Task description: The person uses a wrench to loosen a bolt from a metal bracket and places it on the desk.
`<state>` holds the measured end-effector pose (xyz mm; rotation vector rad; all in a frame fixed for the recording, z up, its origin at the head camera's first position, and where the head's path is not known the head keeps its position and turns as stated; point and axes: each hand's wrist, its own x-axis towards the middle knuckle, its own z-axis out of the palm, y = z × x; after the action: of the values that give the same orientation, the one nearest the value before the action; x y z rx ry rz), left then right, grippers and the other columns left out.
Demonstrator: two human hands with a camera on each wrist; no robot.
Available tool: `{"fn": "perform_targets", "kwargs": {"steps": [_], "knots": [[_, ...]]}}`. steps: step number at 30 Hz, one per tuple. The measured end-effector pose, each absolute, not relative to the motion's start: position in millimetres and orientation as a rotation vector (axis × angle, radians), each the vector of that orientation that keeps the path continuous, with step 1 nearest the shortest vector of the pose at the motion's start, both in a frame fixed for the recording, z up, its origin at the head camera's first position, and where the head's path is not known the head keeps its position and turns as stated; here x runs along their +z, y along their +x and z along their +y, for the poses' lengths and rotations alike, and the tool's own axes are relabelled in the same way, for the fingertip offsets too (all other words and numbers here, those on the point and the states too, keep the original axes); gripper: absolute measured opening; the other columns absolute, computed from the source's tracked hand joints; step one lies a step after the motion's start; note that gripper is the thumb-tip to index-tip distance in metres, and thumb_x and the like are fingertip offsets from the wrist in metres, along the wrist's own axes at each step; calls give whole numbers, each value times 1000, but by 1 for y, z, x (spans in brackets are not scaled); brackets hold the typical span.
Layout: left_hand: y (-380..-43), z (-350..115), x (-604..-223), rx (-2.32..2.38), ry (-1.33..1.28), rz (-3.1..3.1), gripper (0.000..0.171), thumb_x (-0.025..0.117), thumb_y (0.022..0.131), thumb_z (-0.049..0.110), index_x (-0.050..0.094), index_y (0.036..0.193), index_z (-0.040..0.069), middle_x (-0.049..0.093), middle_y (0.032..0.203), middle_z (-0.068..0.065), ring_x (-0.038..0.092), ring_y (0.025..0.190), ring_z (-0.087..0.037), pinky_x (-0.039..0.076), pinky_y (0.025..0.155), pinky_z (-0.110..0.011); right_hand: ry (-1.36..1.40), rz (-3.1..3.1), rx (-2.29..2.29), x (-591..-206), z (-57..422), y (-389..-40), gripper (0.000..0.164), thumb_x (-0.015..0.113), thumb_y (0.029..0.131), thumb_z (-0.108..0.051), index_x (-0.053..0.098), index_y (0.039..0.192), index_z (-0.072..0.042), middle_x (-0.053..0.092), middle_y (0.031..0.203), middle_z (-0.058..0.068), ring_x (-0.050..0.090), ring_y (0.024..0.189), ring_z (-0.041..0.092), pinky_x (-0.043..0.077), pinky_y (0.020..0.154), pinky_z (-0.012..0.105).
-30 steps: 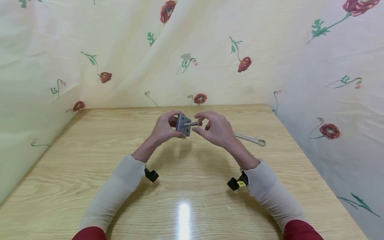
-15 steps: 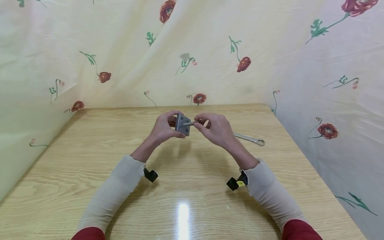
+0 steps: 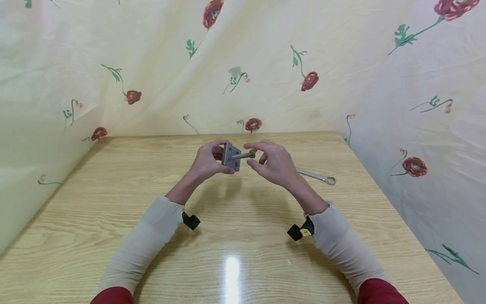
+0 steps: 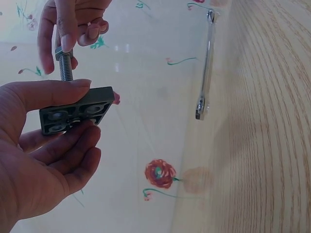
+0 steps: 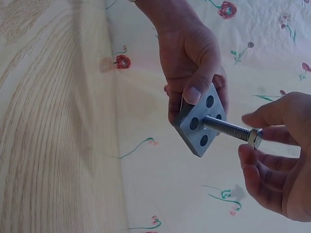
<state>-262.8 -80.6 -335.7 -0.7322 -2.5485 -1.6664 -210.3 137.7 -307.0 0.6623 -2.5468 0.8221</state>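
My left hand grips a square grey metal plate by its edges, thumb on one side and fingers on the other, raised over the table. Holes lie near the plate's corners. A threaded hex bolt stands out from the plate's middle, its hexagonal head at the outer end. Around that head my right hand hovers, thumb and forefinger spread apart with the head showing between them. The left wrist view shows the plate's underside, partly covered by my left fingers.
A combination wrench lies on the wooden table, to the right of and partly behind my right hand. A flower-printed cloth hangs along the back and sides. Small black devices are strapped at both wrists.
My right thumb and forefinger closed on the bolt's head half a second ago and have since spread apart again. My left hand and the plate stay nearly still.
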Motion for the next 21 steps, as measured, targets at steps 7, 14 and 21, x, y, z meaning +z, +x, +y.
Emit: {"fn": "perform_targets", "kwargs": {"steps": [7, 14, 21], "knots": [[-262, -80, -336, -1673, -730, -2551, 73, 89, 65, -2, 59, 132, 5, 73, 109, -22, 68, 95, -31, 55, 97, -48, 478, -2652, 833, -306, 136, -211, 37, 65, 96, -42, 72, 116, -11, 77, 92, 8, 71, 73, 21, 51, 57, 30], [-261, -80, -336, -1684, -741, -2545, 73, 89, 64, -3, 59, 131, 4, 73, 109, -23, 68, 96, -32, 54, 98, -49, 528, -2601, 818, -307, 136, -210, 24, 67, 96, -30, 77, 104, -9, 77, 86, 7, 69, 66, 19, 49, 54, 28], [-262, -80, -336, -1666, -736, -2548, 74, 89, 65, -2, 58, 133, 3, 73, 109, -23, 68, 94, -31, 55, 95, -48, 614, -2530, 830, -307, 137, -210, 20, 74, 89, -15, 76, 108, -8, 75, 93, 10, 68, 62, 20, 51, 57, 30]]}}
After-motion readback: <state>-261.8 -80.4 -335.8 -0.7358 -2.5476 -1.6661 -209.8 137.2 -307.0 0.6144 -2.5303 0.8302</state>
